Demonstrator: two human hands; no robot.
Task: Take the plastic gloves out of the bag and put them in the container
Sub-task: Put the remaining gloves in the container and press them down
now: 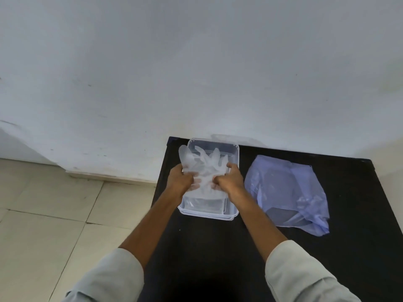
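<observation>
A clear plastic container (pixel 234 149) stands on the dark table, near its far left corner. Over its opening, both hands grip a bunch of clear plastic gloves (pixel 204 164), whose fingers point away from me. My left hand (pixel 182 178) holds the bunch's left side and my right hand (pixel 230 180) holds its right side. More clear plastic lies on the container's floor at its near end. A pale blue plastic bag (pixel 287 192) lies flat and crumpled on the table to the right of the container, apart from both hands.
The dark table (pixel 218 247) stands against a white wall, with its left edge just left of the container. A tiled floor (pixel 54 214) spreads out to the left. My light sleeves fill the bottom of the view.
</observation>
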